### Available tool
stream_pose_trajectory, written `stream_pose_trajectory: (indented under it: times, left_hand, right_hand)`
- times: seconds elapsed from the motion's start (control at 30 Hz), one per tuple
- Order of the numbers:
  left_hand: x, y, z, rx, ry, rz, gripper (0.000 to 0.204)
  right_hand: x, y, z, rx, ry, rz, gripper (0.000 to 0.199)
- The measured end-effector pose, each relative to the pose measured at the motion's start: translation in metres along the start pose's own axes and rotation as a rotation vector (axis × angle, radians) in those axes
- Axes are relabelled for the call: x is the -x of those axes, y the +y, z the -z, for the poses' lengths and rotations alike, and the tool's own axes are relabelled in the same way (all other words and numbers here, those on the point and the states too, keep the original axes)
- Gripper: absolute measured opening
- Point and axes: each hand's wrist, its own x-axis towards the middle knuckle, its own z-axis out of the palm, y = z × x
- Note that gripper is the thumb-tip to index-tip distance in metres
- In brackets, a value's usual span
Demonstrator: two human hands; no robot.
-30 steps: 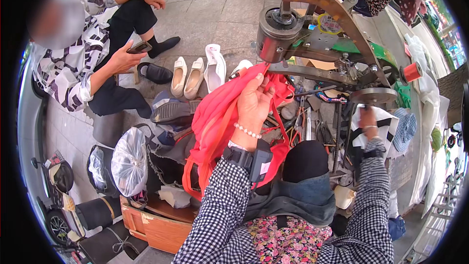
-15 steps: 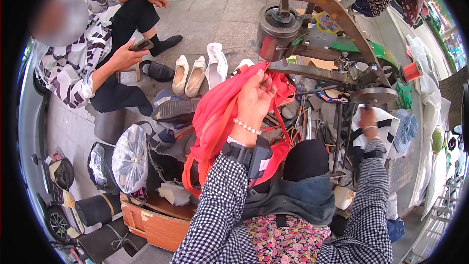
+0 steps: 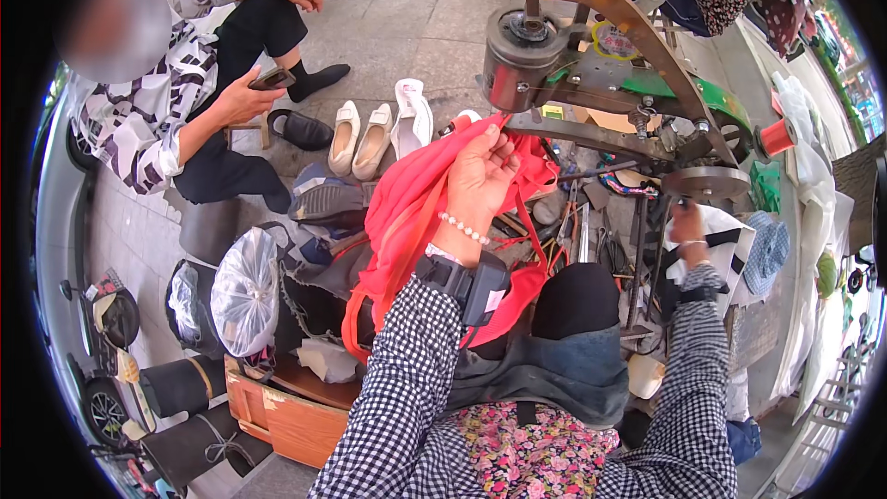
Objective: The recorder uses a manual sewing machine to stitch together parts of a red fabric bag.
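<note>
The cloth [image 3: 397, 212] there lies mostly left of the machine [image 3: 591, 76], shoes [image 3: 370, 152] behind that cloth on the pavement [image 3: 397, 28], tools [image 3: 584, 233] to its right.

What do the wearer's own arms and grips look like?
Left sleeve and right sleeve: black-and-white check. On the left: pale bead bracelet, chunky dark device with a small pale label. On the right: dark band, and seemingly a thin light band. Left grip and right grip: no gloves.

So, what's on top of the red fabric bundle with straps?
The bare left hand lies over the red bundle near its upper end; fabric under the hand is hidden.
</note>
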Motion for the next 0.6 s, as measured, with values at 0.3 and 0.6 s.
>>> stream_pose_trajectory:
  times: [0.3, 0.6]
  left_hand:
    - [0.002, -0.006, -0.005, 0.005, 0.024, -0.035, 0.01]
    - [-0.001, -0.009, 0.003, 0.072, -0.025, -0.03, 0.01]
  right_hand:
    - [0.013, 0.08, 0.092, -1.342, 0.031, -0.836, 0.034]
    - [-0.006, -0.034, 0.043, -1.407, -0.119, -0.701, 0.027]
